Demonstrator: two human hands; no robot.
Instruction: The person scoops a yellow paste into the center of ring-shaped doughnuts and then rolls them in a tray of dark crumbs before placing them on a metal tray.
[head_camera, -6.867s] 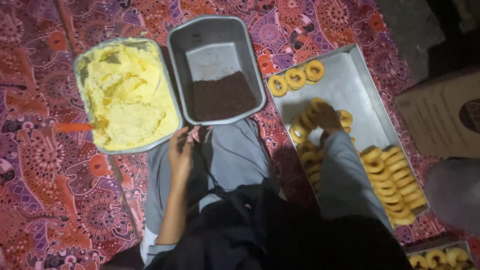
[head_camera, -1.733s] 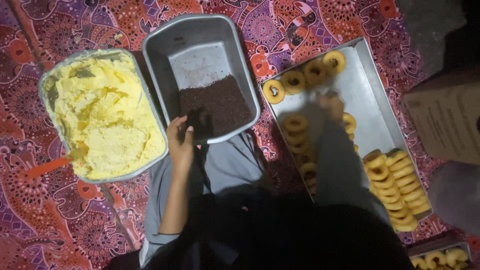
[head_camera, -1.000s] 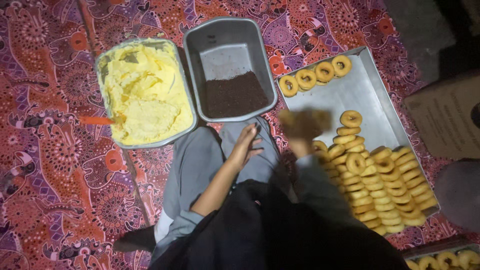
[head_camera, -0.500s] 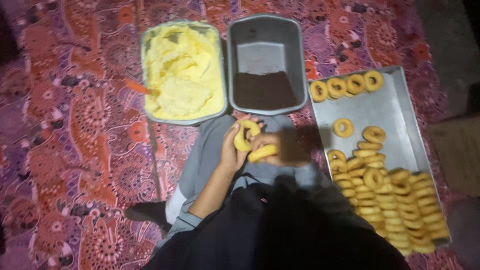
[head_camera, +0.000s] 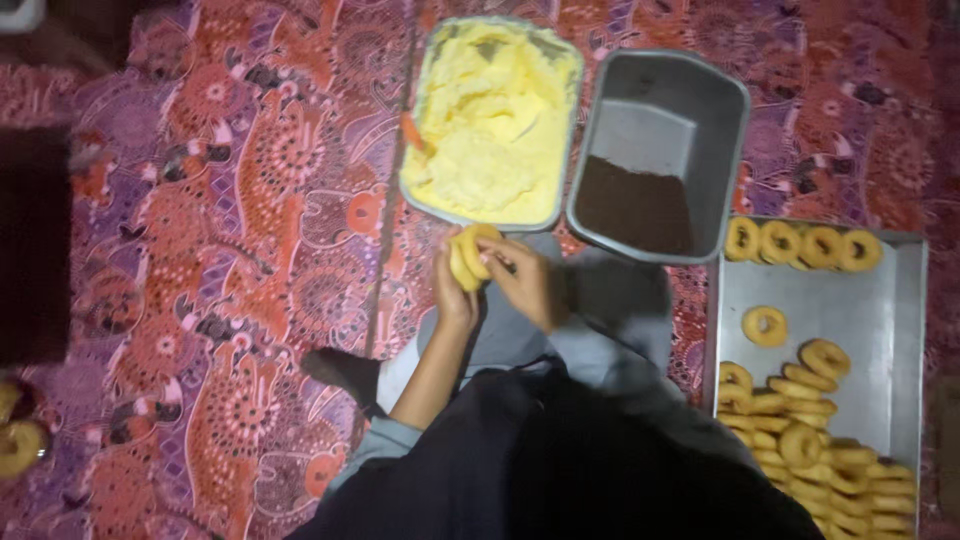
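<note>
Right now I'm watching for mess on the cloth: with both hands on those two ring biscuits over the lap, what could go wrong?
1. The ring biscuits are pinched between the left hand and right hand above the lap; a loose grip could drop one onto the patterned cloth.
2. The tub of yellow cream sits just beyond the hands, so a knuckle could catch its rim.
3. Squeezing may crack the rings.

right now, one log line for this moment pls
left hand: holds ring biscuits | right hand: on same biscuits | ahead: yellow cream tub, dark crumb tin | right: biscuit tray
</note>
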